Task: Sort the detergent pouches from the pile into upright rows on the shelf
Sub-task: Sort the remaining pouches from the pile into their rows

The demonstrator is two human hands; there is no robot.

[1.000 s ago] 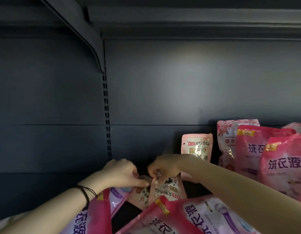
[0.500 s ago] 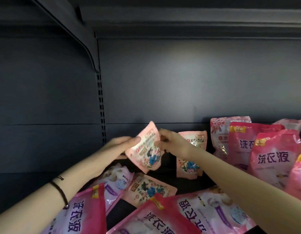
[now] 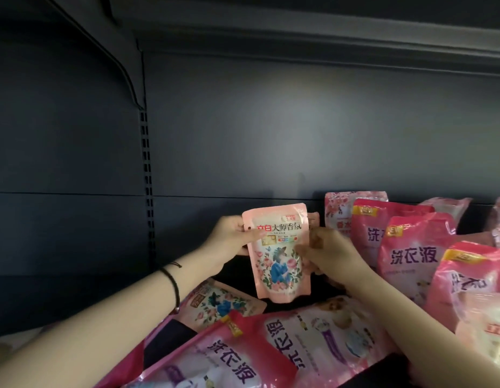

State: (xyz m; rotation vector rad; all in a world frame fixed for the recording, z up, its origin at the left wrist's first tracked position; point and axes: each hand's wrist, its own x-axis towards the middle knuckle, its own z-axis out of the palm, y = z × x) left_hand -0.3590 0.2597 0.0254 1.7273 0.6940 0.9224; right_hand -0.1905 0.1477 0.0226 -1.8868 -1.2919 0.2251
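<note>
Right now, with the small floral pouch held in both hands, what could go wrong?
1. The left hand and right hand grip the small floral pouch only at its side edges; it may slump when stood up.
2. Another small pouch shows just behind it and might get knocked over.
3. The right forearm runs close beside the upright large pouches and could brush them.

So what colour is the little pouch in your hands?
The pouch is pale pink, with roses and a figure in blue; head view.
</note>
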